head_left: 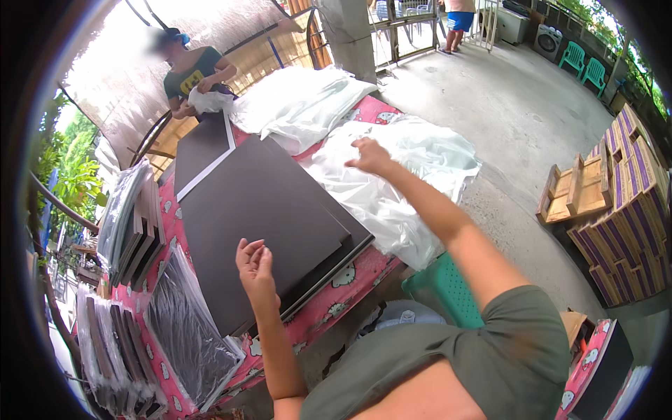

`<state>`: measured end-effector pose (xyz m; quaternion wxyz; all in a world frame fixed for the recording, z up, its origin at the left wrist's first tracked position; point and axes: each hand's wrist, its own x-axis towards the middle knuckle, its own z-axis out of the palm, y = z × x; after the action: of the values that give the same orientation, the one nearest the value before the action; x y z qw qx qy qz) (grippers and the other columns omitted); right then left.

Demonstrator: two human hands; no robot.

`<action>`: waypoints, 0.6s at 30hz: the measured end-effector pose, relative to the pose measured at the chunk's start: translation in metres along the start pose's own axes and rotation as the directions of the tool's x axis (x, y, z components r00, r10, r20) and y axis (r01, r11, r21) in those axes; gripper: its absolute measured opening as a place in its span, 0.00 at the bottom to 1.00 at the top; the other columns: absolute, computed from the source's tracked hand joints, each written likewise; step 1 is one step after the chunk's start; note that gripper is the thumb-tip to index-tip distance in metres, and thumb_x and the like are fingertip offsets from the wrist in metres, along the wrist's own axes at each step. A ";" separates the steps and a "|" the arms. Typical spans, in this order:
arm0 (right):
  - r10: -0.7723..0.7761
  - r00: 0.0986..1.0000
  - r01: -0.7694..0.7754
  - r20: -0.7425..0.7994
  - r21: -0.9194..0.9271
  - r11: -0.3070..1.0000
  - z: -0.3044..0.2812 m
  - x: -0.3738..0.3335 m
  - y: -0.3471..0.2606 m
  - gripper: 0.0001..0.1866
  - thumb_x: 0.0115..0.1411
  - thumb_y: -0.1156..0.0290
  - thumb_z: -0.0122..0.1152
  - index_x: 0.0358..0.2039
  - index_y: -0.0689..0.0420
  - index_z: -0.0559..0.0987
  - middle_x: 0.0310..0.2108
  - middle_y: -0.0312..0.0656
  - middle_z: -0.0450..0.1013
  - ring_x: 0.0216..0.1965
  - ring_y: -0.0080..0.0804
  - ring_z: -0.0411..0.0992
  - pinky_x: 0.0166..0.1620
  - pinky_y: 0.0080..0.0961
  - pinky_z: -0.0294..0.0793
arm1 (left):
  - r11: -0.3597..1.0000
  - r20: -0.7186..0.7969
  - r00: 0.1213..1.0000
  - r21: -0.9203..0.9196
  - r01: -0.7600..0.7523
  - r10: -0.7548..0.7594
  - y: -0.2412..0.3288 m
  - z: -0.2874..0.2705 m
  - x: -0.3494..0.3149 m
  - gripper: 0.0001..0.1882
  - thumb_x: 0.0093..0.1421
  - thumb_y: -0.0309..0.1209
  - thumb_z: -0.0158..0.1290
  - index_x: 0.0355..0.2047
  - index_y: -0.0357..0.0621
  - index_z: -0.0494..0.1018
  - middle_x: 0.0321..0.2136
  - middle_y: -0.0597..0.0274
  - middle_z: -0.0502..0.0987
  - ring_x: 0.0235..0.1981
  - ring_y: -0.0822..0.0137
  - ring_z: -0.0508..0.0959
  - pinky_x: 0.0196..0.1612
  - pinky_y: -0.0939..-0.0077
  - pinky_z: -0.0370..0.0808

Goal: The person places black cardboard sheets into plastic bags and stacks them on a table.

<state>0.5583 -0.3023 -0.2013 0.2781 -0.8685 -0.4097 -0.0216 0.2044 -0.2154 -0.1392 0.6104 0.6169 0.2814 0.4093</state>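
Left hand (255,268), half-curled, hovers over a flat black rectangular panel (269,199). Right hand (372,157), loosely spread, overhangs crumpled white plastic sheeting (414,162).

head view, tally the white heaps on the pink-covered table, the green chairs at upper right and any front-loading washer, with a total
White heaps: 2
Green chairs: 2
Front-loading washer: 1
Total: 5

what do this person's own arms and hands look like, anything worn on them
The left hand and right hand are ungloved, with no watch or bracelet showing. A short grey-green sleeve covers the upper right arm; a left sleeve cannot be made out.
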 end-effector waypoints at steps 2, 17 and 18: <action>0.107 0.994 -0.106 0.000 -0.135 0.985 0.037 0.009 -0.028 0.30 0.42 0.51 0.65 0.43 0.55 0.73 0.49 0.44 0.61 0.51 0.46 0.60 0.50 0.43 0.62 | 1.000 0.036 0.999 0.007 0.013 -0.013 0.002 0.006 -0.004 0.23 0.55 0.20 0.47 0.51 0.34 0.56 0.41 0.60 0.67 0.42 0.73 0.67 0.45 0.83 0.65; -0.596 0.797 0.514 -0.102 0.633 0.579 -0.061 -0.025 -0.054 0.10 0.48 0.81 0.57 0.33 0.60 0.74 0.33 0.40 0.72 0.36 0.31 0.70 0.41 0.24 0.69 | 0.777 0.451 0.761 -0.202 0.597 -0.467 -0.020 0.137 0.118 0.30 0.54 0.37 0.52 0.54 0.41 0.54 0.47 0.51 0.65 0.44 0.66 0.68 0.41 0.75 0.69; -0.675 0.738 0.500 0.022 0.653 0.568 -0.075 -0.044 -0.075 0.09 0.48 0.79 0.58 0.33 0.59 0.75 0.36 0.43 0.71 0.39 0.35 0.70 0.43 0.27 0.68 | 0.724 0.586 0.676 -0.207 0.658 -0.447 -0.025 0.135 0.134 0.28 0.54 0.36 0.52 0.52 0.39 0.57 0.44 0.52 0.68 0.41 0.66 0.71 0.39 0.76 0.69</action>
<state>0.4896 -0.3325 -0.1144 0.4596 -0.5360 -0.6947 0.1373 0.3913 -0.1700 -0.1311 0.8703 0.4432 0.2012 0.0750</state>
